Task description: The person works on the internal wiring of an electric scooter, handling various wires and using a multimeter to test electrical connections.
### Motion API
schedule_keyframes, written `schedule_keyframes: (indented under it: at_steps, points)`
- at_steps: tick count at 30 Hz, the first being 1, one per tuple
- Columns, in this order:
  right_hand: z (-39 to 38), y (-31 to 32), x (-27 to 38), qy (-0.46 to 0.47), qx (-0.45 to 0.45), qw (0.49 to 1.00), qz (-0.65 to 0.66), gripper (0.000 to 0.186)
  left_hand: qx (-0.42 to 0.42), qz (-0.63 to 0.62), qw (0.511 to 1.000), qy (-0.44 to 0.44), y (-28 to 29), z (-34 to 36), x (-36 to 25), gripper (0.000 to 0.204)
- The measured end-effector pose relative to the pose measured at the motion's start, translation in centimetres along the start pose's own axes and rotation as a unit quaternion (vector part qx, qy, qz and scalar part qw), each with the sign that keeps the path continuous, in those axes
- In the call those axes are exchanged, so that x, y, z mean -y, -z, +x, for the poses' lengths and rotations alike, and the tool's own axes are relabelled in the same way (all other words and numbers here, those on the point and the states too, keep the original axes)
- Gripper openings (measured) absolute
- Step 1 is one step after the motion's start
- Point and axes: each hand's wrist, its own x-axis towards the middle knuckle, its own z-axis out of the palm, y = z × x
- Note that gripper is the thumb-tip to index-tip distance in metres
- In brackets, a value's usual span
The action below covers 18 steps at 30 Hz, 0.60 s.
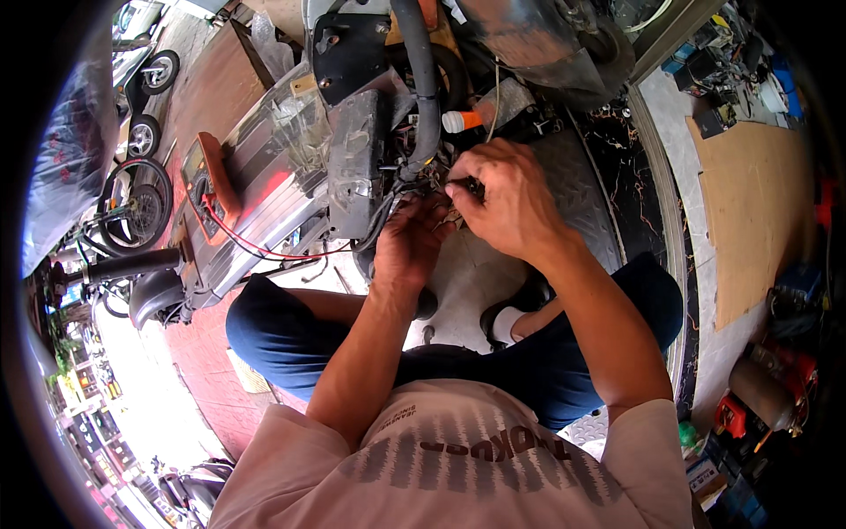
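My left hand point(410, 236) is palm up under a tangle of wires and connectors point(430, 176) beside the scooter's grey steering tube point(426, 110), fingers curled among them. My right hand point(502, 194) reaches in from the right, thumb and forefinger pinched on something small in that bundle, too hidden to make out. A scuffed grey controller box point(354, 163) is left of the tube, an orange-and-white cylinder point(463, 121) to its right. A red-and-black cable point(264, 251) runs leftward to an orange-cased meter point(211, 189).
Parked two-wheelers point(141, 198) line the left. My crossed legs point(608, 317) frame the grey floor point(458, 300) below the hands. A cardboard sheet point(753, 212), piled parts point(731, 62) and a red air compressor point(762, 397) are at the right. A dark ribbed floorboard point(577, 194) lies right of my hands.
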Motion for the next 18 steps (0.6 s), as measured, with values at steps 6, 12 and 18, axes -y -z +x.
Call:
schedule_keyframes:
  at_steps: [6,12,18]
  points:
    - [0.1,-0.9,-1.3,-0.039,-0.022,0.999,-0.025,0.026,0.021,0.002,1.0,-0.006,0.8,0.1,-0.1,0.017]
    - [0.5,-1.8,-1.5,-0.04,0.002,0.999,-0.031,0.021,0.02,-0.007,1.0,0.002,0.7,-0.1,-0.1,0.016]
    - [1.3,-2.0,-1.6,-0.013,-0.008,1.0,-0.017,0.015,0.029,-0.014,0.999,0.006,0.0,-0.3,-0.1,0.015]
